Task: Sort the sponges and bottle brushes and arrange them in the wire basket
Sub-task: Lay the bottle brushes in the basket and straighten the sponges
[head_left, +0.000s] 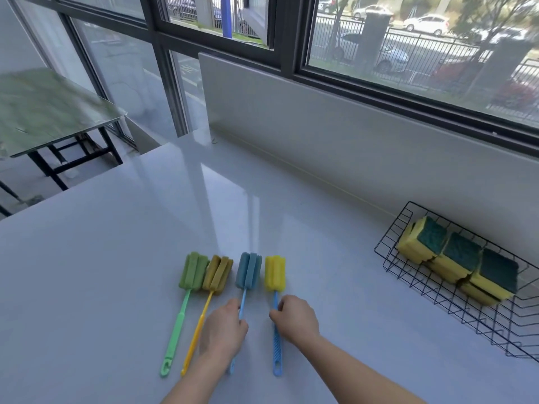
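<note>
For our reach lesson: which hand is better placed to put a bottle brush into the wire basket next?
Likely right. The right hand holds the yellow-headed brush, nearest the wire basket on its side; the left hand, on the blue-headed brush, is farther.

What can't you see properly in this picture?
All in the head view:
1. Wire basket: its right end is cut off by the picture's right edge.
2. Sponges: the lower ones hide under the upper ones, so there is no sure count.
3. Light-blue brush: the left hand covers the middle of its handle.
4. Yellow-headed brush: the right hand covers a bit of its handle.
5. Street beyond the window: blurred.
</note>
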Demonstrator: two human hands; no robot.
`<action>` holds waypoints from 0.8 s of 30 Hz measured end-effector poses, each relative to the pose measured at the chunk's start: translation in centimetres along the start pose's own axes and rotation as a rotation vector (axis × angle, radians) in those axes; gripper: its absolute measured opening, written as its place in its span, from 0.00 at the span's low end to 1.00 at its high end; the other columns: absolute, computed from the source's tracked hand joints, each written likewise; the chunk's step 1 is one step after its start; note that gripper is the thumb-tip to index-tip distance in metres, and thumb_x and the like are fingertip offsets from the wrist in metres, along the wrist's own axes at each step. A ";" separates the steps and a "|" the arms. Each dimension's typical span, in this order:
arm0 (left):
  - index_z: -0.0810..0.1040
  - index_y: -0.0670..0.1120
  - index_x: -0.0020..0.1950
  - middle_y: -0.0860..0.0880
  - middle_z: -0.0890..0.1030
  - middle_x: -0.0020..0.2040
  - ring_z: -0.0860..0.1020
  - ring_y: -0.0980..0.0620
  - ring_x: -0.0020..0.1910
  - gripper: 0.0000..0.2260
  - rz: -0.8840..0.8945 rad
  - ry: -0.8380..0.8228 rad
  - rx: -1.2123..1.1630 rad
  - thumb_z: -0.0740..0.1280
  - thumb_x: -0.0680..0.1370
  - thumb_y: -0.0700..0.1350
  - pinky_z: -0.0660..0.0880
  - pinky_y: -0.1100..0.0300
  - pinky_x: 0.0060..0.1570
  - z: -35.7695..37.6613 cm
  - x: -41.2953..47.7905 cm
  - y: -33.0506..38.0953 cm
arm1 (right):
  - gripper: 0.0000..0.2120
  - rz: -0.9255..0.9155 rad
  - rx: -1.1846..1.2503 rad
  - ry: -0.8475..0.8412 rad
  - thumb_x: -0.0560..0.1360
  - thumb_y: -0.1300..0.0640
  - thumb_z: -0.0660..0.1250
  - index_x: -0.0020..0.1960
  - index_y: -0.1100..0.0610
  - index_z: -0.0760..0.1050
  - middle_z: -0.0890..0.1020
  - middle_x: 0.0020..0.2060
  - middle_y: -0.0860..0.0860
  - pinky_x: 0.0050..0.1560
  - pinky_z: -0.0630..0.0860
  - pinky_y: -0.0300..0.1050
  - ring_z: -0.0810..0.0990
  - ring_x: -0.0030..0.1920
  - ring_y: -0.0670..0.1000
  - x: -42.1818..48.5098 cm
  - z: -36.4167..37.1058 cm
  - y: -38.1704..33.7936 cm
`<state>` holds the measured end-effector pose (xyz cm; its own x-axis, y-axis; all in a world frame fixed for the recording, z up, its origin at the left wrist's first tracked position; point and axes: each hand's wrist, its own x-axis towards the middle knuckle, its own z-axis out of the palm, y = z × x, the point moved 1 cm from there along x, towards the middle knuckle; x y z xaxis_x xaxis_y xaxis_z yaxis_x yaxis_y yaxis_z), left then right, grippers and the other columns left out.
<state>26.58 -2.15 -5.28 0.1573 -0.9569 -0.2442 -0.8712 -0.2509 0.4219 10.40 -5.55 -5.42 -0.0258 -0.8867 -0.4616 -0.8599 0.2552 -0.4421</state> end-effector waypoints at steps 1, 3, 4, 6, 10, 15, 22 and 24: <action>0.76 0.48 0.56 0.48 0.83 0.47 0.79 0.46 0.48 0.10 0.007 0.009 -0.009 0.62 0.75 0.44 0.76 0.52 0.45 -0.1 0.0 0.3 | 0.06 0.006 0.020 0.013 0.72 0.50 0.64 0.41 0.53 0.71 0.78 0.39 0.49 0.39 0.71 0.44 0.76 0.41 0.54 -0.1 -0.3 0.4; 0.76 0.48 0.55 0.49 0.82 0.45 0.79 0.46 0.46 0.10 0.017 0.025 -0.028 0.62 0.75 0.45 0.76 0.52 0.43 -0.3 0.1 1.0 | 0.07 0.019 0.052 0.034 0.73 0.50 0.64 0.40 0.53 0.72 0.78 0.39 0.49 0.38 0.71 0.45 0.77 0.41 0.54 -0.2 -1.2 1.2; 0.76 0.49 0.55 0.49 0.82 0.45 0.79 0.47 0.45 0.09 0.019 0.030 -0.036 0.62 0.75 0.45 0.76 0.52 0.43 -0.4 0.1 1.3 | 0.07 0.025 0.061 0.042 0.73 0.50 0.64 0.40 0.52 0.72 0.79 0.39 0.49 0.38 0.71 0.45 0.77 0.41 0.54 -0.3 -1.7 1.6; 0.76 0.49 0.55 0.50 0.82 0.44 0.79 0.47 0.43 0.09 0.028 0.041 -0.041 0.62 0.75 0.45 0.77 0.52 0.43 -0.6 0.1 2.1 | 0.08 0.034 0.083 0.059 0.73 0.50 0.64 0.38 0.52 0.71 0.79 0.38 0.49 0.37 0.71 0.45 0.78 0.40 0.53 -0.5 -2.7 2.5; 0.76 0.52 0.56 0.52 0.82 0.44 0.79 0.48 0.43 0.10 0.060 0.066 -0.055 0.62 0.76 0.45 0.78 0.53 0.41 -1.0 0.0 3.8 | 0.08 0.048 0.131 0.105 0.73 0.50 0.63 0.37 0.51 0.71 0.79 0.36 0.48 0.33 0.70 0.44 0.78 0.38 0.52 -1.1 -4.7 4.1; 0.76 0.55 0.57 0.55 0.82 0.44 0.78 0.50 0.42 0.12 0.093 0.080 -0.089 0.62 0.75 0.46 0.76 0.55 0.39 -1.1 -0.5 6.2 | 0.07 0.068 0.208 0.191 0.74 0.51 0.64 0.39 0.52 0.73 0.80 0.36 0.48 0.36 0.72 0.45 0.81 0.41 0.53 -2.0 -7.1 6.1; 0.75 0.55 0.59 0.56 0.81 0.43 0.78 0.52 0.39 0.12 0.216 0.096 -0.093 0.63 0.76 0.47 0.73 0.57 0.34 -0.8 -0.7 10.7 | 0.08 0.115 0.423 0.271 0.76 0.54 0.65 0.44 0.58 0.78 0.83 0.39 0.53 0.47 0.83 0.58 0.83 0.42 0.56 -3.8 -10.0 10.0; 0.75 0.55 0.59 0.56 0.81 0.44 0.78 0.53 0.39 0.12 0.255 0.088 -0.082 0.62 0.77 0.47 0.74 0.57 0.35 -0.4 -0.5 12.4 | 0.08 0.128 0.461 0.312 0.76 0.54 0.65 0.44 0.59 0.78 0.83 0.39 0.53 0.47 0.83 0.59 0.83 0.42 0.56 -4.3 -11.0 11.2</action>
<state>15.92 -4.81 0.46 -0.0199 -0.9987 -0.0460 -0.8481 -0.0075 0.5298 -4.76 -3.13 0.07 -0.3247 -0.8916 -0.3157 -0.5302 0.4480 -0.7198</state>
